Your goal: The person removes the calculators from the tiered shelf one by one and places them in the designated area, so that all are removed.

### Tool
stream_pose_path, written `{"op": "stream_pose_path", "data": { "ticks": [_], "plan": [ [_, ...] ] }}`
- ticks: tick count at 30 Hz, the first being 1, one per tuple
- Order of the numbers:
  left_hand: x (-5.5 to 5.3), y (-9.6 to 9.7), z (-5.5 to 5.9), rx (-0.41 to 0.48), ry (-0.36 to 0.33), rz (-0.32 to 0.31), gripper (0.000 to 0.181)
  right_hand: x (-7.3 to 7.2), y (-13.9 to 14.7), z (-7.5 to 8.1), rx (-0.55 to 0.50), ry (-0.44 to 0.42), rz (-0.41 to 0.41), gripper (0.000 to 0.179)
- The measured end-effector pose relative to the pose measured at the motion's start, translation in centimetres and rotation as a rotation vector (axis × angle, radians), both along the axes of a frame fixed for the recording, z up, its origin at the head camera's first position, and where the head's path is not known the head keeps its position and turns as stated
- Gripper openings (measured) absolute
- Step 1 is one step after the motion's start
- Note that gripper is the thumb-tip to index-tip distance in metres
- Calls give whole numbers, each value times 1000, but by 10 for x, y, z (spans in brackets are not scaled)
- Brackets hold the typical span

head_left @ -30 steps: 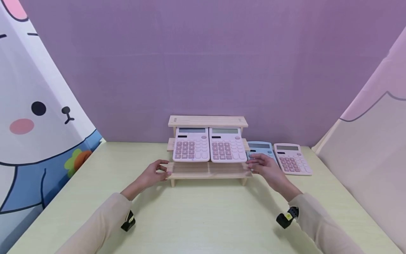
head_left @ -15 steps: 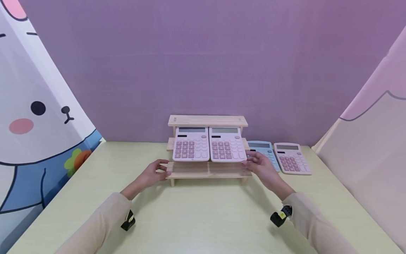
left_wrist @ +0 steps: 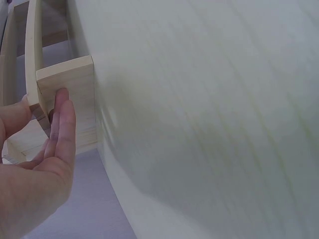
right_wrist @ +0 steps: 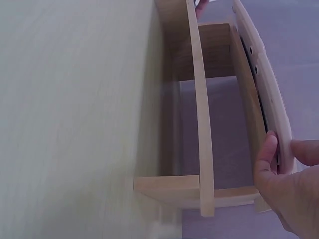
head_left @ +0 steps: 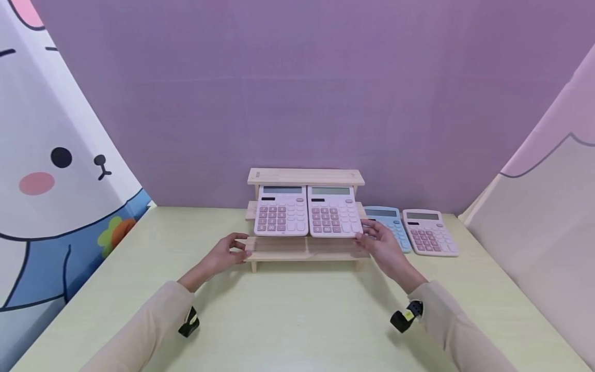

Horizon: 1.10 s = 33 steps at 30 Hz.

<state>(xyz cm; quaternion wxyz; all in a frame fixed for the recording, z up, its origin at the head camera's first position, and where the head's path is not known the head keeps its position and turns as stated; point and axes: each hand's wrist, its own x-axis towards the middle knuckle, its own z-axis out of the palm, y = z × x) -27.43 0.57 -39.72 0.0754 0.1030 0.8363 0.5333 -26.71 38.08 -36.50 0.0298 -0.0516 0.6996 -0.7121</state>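
Right hand (head_left: 385,251) has moved inward, pinching a "00"-keyed calculator (head_left: 333,213).

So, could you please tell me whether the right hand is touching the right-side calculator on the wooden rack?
Touching. The right wrist view shows the right hand pinching the calculator at its edge, between thumb and finger.

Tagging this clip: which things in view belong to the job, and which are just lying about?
Apparently in the job:
wooden rack, held by the left hand
right rack calculator, pinched by the right hand
left rack calculator, beside it

Likely just lying about:
blue calculator, on the table, in neither hand
far-right pink calculator, likewise
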Motion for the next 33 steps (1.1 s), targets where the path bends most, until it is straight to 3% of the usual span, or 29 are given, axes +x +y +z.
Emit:
{"op": "stream_pose_path", "data": {
  "ticks": [33],
  "plan": [
    [1,0,1,9,-1,-7,52,4,-3,4,-160,-57,-38,51]
  ]
}}
